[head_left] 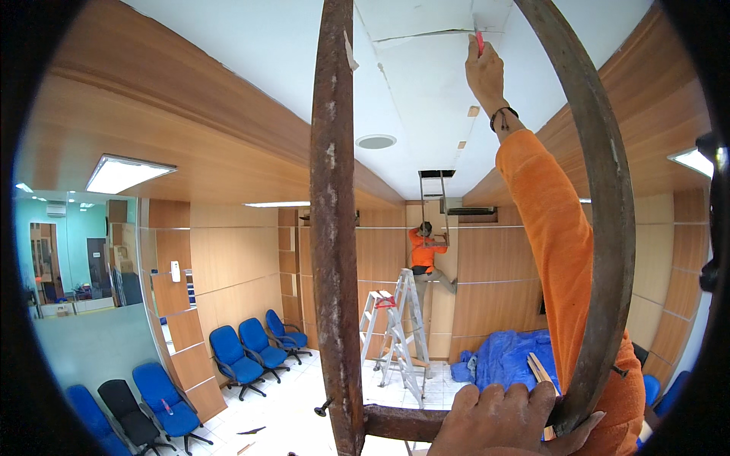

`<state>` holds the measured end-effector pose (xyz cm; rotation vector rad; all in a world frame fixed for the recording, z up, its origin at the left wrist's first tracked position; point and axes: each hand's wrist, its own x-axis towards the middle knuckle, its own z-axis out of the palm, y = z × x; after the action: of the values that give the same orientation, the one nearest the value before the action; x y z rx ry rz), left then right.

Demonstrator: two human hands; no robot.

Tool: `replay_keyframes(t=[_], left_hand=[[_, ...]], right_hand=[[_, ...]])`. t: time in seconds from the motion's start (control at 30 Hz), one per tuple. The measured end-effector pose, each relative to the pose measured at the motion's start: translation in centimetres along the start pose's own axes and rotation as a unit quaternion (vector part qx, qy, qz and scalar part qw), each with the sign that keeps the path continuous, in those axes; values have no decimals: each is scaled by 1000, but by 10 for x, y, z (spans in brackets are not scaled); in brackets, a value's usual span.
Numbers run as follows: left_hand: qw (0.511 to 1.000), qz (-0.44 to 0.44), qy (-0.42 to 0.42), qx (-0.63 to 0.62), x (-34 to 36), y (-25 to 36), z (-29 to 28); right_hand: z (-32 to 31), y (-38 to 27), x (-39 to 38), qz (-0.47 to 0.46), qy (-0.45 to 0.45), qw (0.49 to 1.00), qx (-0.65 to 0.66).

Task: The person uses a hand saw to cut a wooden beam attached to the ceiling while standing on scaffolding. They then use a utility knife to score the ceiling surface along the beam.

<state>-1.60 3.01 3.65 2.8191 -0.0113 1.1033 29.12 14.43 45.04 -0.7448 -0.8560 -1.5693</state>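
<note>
My right hand (487,72), a dark cord bracelet at its wrist, is raised to the white ceiling (426,83) on an outstretched orange-sleeved arm. Its closed fingers hold a small red-handled tool (480,42), whose tip meets the ceiling beside a dark, ragged slit (426,34) running left. Low in the picture, my left hand (498,422) is closed over the crossbar (403,422) of a rusty metal frame. A left upright (334,190) and a curved-looking right upright (608,190) of that frame rise on either side of my view.
Farther back, a person in orange (427,254) is up at a frame (435,205) hanging from a ceiling opening. An aluminium stepladder (411,327) stands nearby. Blue chairs (236,357) line the left, and blue sheeting (513,361) is heaped at right. Bolts (323,408) jut from the uprights.
</note>
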Motion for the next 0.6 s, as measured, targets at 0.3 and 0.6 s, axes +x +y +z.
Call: replay_keyframes(t=[0.3, 0.6], left_hand=[[1000, -14, -2, -6, 0, 2, 0], [1000, -2, -9, -15, -2, 1, 5]], right_hand=[[3, -2, 1, 24, -12, 1000, 6], [6, -1, 3, -8, 13, 1000, 3]])
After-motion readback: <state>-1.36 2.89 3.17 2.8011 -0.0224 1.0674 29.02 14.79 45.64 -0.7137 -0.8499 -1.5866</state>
